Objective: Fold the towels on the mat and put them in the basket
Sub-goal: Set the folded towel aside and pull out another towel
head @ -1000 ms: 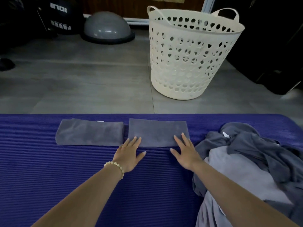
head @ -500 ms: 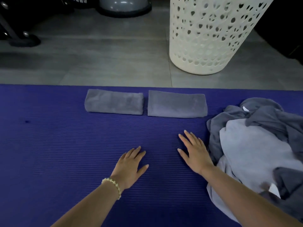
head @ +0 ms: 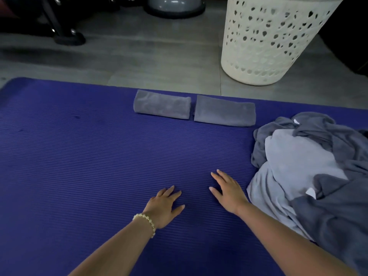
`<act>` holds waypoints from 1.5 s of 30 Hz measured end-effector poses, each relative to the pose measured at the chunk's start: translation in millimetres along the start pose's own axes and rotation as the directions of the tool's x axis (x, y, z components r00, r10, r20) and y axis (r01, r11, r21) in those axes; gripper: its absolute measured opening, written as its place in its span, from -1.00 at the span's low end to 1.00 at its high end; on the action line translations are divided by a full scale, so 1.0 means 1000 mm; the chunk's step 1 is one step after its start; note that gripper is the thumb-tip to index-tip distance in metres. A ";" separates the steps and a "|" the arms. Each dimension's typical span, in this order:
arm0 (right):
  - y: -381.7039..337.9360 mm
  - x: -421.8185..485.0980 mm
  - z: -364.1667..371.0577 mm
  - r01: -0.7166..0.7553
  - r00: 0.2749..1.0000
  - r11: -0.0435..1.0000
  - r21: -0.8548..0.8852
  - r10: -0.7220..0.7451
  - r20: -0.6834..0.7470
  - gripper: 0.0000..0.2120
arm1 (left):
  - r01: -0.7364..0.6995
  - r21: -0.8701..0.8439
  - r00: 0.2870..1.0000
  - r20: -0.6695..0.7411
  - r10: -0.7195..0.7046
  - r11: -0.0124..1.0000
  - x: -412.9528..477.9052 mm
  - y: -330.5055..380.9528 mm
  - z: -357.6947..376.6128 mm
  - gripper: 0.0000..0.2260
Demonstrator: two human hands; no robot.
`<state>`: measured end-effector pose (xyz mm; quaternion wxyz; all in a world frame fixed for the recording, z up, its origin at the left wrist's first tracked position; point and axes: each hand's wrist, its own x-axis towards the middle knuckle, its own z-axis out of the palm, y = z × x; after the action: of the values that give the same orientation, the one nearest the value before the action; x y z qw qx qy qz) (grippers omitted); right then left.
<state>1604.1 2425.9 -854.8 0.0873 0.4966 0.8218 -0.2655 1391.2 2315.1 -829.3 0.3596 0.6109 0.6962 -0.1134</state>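
Note:
Two folded grey towels lie side by side near the far edge of the blue mat: the left folded towel and the right folded towel. A heap of unfolded grey towels covers the mat's right side. The cream perforated basket stands on the floor beyond the mat, at the upper right. My left hand and my right hand lie flat on the bare mat, fingers straight, holding nothing. The right hand sits just left of the heap.
Grey tiled floor runs beyond the mat. A grey half-dome balance trainer and the black foot of some exercise equipment stand at the back left. Something dark fills the upper right corner.
Both hands have left the right folded towel and drawn back toward me across the mat. The view has tilted down and swung a little left.

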 end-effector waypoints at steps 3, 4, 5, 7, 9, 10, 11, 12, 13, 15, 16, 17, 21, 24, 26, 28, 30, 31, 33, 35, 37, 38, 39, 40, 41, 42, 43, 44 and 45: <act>0.022 -0.022 -0.018 -0.040 0.991 0.998 0.046 0.045 -0.124 -0.44 | -0.026 -0.026 0.999 0.039 0.027 0.999 -0.004 0.026 0.004 -0.43; 0.033 -0.030 -0.026 -0.064 0.981 0.997 0.048 0.072 -0.178 -0.44 | -0.037 -0.048 0.999 0.033 0.039 0.998 -0.002 0.035 0.004 -0.43; 0.045 -0.039 -0.033 -0.102 0.969 0.994 0.038 0.108 -0.222 -0.43 | -0.053 -0.064 0.998 0.028 0.055 0.997 0.000 0.044 0.005 -0.43; 0.073 -0.061 -0.049 -0.196 0.931 0.980 -0.020 0.179 -0.317 -0.35 | -0.084 -0.075 0.995 0.042 0.087 0.994 0.006 0.061 0.009 -0.43; 0.103 -0.088 -0.061 -0.326 0.854 0.945 -0.023 0.284 -0.437 -0.34 | -0.104 -0.079 0.992 0.065 0.109 0.991 0.009 0.078 0.015 -0.42; 0.117 -0.100 -0.068 -0.406 0.799 0.914 0.014 0.363 -0.480 -0.35 | -0.108 -0.092 0.991 0.071 0.115 0.990 0.011 0.085 0.016 -0.42; 0.130 -0.111 -0.072 -0.495 0.742 0.866 0.065 0.460 -0.488 -0.32 | -0.114 -0.109 0.990 0.072 0.123 0.987 0.012 0.091 0.017 -0.41; 0.141 -0.121 -0.075 -0.579 0.683 0.805 0.127 0.564 -0.465 -0.25 | -0.122 -0.123 0.989 0.068 0.132 0.985 0.014 0.096 0.018 -0.41; 0.150 -0.128 -0.078 -0.652 0.617 0.729 0.210 0.671 -0.411 -0.16 | -0.134 -0.128 0.988 0.065 0.143 0.983 0.016 0.100 0.020 -0.41; 0.161 -0.137 -0.079 -0.730 0.484 0.547 0.410 0.837 -0.257 0.02 | -0.153 -0.115 0.984 0.073 0.162 0.981 0.018 0.105 0.023 -0.41; 0.165 -0.141 -0.077 -0.743 0.439 0.473 0.474 0.879 -0.189 0.08 | -0.154 -0.109 0.983 0.081 0.163 0.982 0.020 0.107 0.024 -0.41; 0.168 -0.143 -0.074 -0.753 0.424 0.449 0.480 0.890 -0.167 0.11 | -0.150 -0.116 0.984 0.080 0.160 0.982 0.021 0.107 0.025 -0.41; 0.176 -0.145 -0.066 -0.686 0.519 0.572 0.450 0.818 -0.248 -0.27 | -0.130 -0.201 0.988 0.053 0.144 0.971 0.021 0.115 0.023 -0.42; 0.168 -0.140 -0.064 -0.636 0.626 0.687 0.351 0.725 -0.285 -0.76 | -0.148 -0.246 0.985 0.046 0.164 0.958 0.018 0.122 0.020 -0.44; 0.159 -0.140 -0.061 -0.586 0.578 0.686 0.431 0.727 -0.370 -0.77 | -0.161 -0.282 0.982 0.047 0.182 0.946 0.017 0.125 0.019 -0.46; 0.158 -0.146 -0.057 -0.568 0.442 0.654 0.499 0.754 -0.485 -0.49 | -0.191 -0.278 0.977 0.040 0.210 0.942 0.016 0.125 0.021 -0.46; 0.168 -0.153 -0.055 -0.601 0.378 0.556 0.575 0.831 -0.408 -0.18 | -0.212 -0.265 0.972 0.043 0.231 0.941 0.020 0.120 0.024 -0.45; 0.175 -0.156 -0.053 -0.604 0.368 0.488 0.630 0.872 -0.323 -0.10 | -0.210 -0.259 0.971 0.055 0.232 0.943 0.022 0.118 0.026 -0.44; 0.188 -0.160 -0.049 -0.610 0.380 0.439 0.660 0.892 -0.243 -0.22 | -0.191 -0.262 0.976 0.053 0.211 0.946 0.028 0.113 0.033 -0.44; 0.194 -0.162 -0.050 -0.634 0.435 0.545 0.548 0.838 -0.330 -0.64 | -0.175 -0.243 0.983 0.004 0.182 0.954 0.032 0.113 0.036 -0.47; 0.195 -0.160 -0.056 -0.614 0.509 0.637 0.465 0.771 -0.384 -0.63 | -0.167 -0.211 0.986 -0.036 0.163 0.963 0.037 0.114 0.037 -0.49; 0.192 -0.158 -0.058 -0.590 0.544 0.663 0.460 0.748 -0.381 -0.58 | -0.157 -0.201 0.988 -0.038 0.152 0.967 0.038 0.115 0.037 -0.50; 0.185 -0.154 -0.058 -0.541 0.587 0.697 0.471 0.714 -0.381 -0.56 | -0.139 -0.202 0.990 -0.041 0.134 0.969 0.040 0.116 0.036 -0.50; 0.172 -0.150 -0.058 -0.475 0.640 0.727 0.496 0.672 -0.373 -0.56 | -0.118 -0.207 0.993 -0.035 0.113 0.971 0.042 0.116 0.035 -0.49; 0.156 -0.146 -0.055 -0.393 0.706 0.742 0.543 0.622 -0.340 -0.57 | -0.107 -0.232 0.994 -0.028 0.103 0.967 0.043 0.118 0.033 -0.47; 0.135 -0.142 -0.050 -0.308 0.777 0.728 0.613 0.564 -0.279 -0.61 | -0.098 -0.285 0.995 -0.008 0.100 0.954 0.042 0.122 0.029 -0.42; 0.110 -0.140 -0.044 -0.236 0.851 0.676 0.698 0.490 -0.187 -0.67 | -0.095 -0.372 0.994 0.014 0.108 0.923 0.040 0.126 0.024 -0.37; 0.082 -0.138 -0.038 -0.184 0.913 0.605 0.774 0.397 -0.093 -0.73 | -0.078 -0.504 0.992 0.043 0.115 0.860 0.035 0.131 0.018 -0.36; 0.053 -0.137 -0.034 -0.147 0.954 0.528 0.836 0.300 -0.022 -0.76 | -0.033 -0.663 0.990 0.081 0.116 0.748 0.031 0.134 0.011 -0.37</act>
<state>1721.1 2358.1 -788.7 -0.1898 0.6002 0.5344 -0.5641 1520.4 2362.9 -818.6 0.5964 0.4641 0.6441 0.1185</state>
